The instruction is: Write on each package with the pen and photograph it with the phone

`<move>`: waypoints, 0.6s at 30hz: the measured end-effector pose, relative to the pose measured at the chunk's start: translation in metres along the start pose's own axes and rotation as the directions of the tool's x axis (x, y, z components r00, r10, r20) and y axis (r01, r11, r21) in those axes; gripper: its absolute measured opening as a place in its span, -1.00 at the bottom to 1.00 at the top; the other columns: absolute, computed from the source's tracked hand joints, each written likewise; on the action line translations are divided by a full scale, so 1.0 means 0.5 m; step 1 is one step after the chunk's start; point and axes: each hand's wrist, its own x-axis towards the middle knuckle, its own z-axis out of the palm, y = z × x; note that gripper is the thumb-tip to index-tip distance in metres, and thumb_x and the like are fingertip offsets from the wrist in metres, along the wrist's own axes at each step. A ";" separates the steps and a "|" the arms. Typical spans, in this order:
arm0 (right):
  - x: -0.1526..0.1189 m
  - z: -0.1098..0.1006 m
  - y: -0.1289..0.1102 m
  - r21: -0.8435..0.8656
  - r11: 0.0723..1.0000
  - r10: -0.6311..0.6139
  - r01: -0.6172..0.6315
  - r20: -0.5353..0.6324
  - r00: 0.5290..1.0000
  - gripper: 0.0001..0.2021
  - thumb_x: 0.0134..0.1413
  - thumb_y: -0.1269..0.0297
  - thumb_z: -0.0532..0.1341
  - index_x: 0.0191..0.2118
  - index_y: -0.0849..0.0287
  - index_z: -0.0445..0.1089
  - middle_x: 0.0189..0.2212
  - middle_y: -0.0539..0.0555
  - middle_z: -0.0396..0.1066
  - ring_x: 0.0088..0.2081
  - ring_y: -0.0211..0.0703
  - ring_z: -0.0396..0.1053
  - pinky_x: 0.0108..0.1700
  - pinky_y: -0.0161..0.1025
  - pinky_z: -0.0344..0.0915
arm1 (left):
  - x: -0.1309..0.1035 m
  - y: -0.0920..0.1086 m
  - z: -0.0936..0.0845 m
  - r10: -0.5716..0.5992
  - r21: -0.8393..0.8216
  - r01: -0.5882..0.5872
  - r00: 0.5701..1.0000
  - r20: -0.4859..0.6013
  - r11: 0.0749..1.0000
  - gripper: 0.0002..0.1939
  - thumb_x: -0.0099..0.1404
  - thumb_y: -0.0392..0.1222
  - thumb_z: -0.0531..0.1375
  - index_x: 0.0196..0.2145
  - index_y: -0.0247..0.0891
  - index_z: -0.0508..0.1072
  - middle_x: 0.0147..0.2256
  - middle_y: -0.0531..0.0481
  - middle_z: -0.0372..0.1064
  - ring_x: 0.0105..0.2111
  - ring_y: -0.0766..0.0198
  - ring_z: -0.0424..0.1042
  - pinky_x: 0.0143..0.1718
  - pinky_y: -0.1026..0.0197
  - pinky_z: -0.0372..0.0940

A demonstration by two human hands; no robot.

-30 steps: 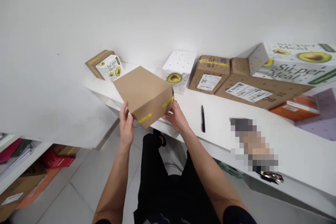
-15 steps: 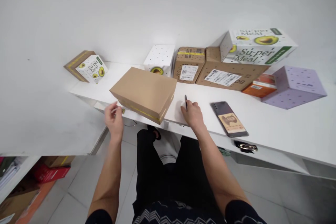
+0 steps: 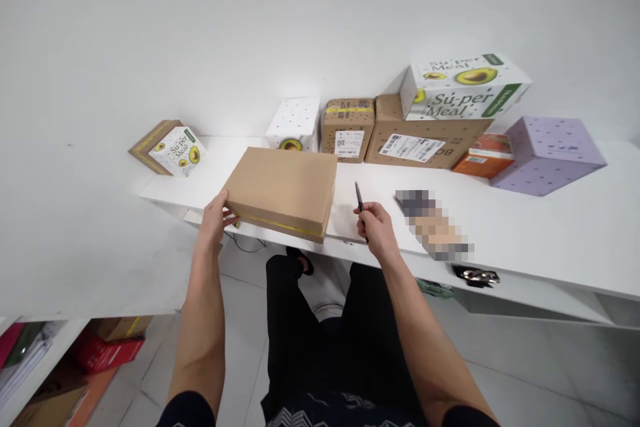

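Note:
A plain brown cardboard box (image 3: 283, 188) with yellow tape along its side lies near the front edge of the white tabletop. My left hand (image 3: 216, 217) grips its left front corner, fingers against the taped side. To the right of the box, my right hand (image 3: 376, 225) is closed around a black pen (image 3: 359, 197). The pen's upper end points up and away from me, clear of the box. Beyond my right hand lies a phone (image 3: 433, 223), pixelated in this view.
Along the wall stand a white box (image 3: 295, 119), a small taped carton (image 3: 349, 123) and a larger carton (image 3: 430, 140) under a Su-per Meal box (image 3: 465, 88). An orange box (image 3: 484, 157) and a purple box (image 3: 547, 155) are at right. Another Su-per Meal box (image 3: 177, 152) sits far left.
My left hand has come up to the cardboard box's corner and taken hold of it. The box has turned slightly. My right hand has lifted the pen and swung it more upright.

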 end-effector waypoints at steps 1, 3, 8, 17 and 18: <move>-0.011 0.004 -0.009 0.120 0.993 0.019 -0.020 0.016 1.000 -0.81 0.00 0.14 0.20 -0.30 0.12 0.28 -0.48 -0.09 0.31 -0.68 -0.40 -0.02 -0.65 -0.36 -0.08 | -0.016 -0.003 0.006 0.012 -0.009 -0.011 1.000 0.027 1.000 -0.41 0.02 0.31 0.32 -0.20 -0.24 0.47 -0.27 -0.02 0.30 -0.38 0.27 0.37 -0.40 0.17 0.46; -0.031 0.011 -0.033 0.211 0.977 -0.002 -0.010 0.057 0.998 -0.72 0.07 0.00 0.20 -0.26 0.12 0.32 -0.48 -0.08 0.34 -0.69 -0.43 -0.11 -0.67 -0.36 -0.18 | -0.052 -0.014 0.024 0.045 -0.031 -0.043 0.997 0.070 0.999 -0.46 0.06 0.27 0.32 -0.21 -0.24 0.47 -0.26 -0.03 0.33 -0.36 0.27 0.40 -0.38 0.18 0.48; -0.040 -0.021 -0.089 0.069 0.961 -0.266 0.266 -0.007 0.964 -0.47 0.11 -0.23 0.19 -0.02 0.11 0.43 -0.52 -0.05 0.34 -0.59 -0.30 0.15 -0.58 -0.34 0.07 | -0.120 -0.078 0.081 0.300 -0.169 -0.276 0.944 0.139 0.946 -0.57 0.22 0.13 0.29 -0.05 -0.14 0.43 -0.02 -0.10 0.43 -0.04 0.15 0.46 -0.05 0.04 0.47; 0.002 -0.101 -0.039 -0.119 0.937 -0.339 0.327 -0.100 0.935 -0.52 0.06 -0.21 0.23 -0.16 0.13 0.46 -0.47 -0.01 0.41 -0.40 -0.18 0.36 -0.43 -0.29 0.30 | -0.129 -0.167 0.166 0.387 -0.165 -0.357 0.898 0.212 0.919 -0.48 0.14 -0.03 0.36 0.03 -0.15 0.36 0.04 -0.20 0.45 0.07 0.05 0.46 0.13 -0.07 0.34; 0.002 -0.105 -0.029 -0.116 0.943 -0.324 0.312 -0.109 0.940 -0.53 0.06 -0.20 0.22 -0.15 0.13 0.45 -0.49 -0.03 0.40 -0.43 -0.19 0.35 -0.45 -0.31 0.29 | -0.129 -0.163 0.167 0.393 -0.163 -0.364 0.894 0.216 0.917 -0.47 0.15 -0.05 0.35 0.05 -0.14 0.35 0.06 -0.21 0.43 0.07 0.06 0.45 0.12 -0.05 0.35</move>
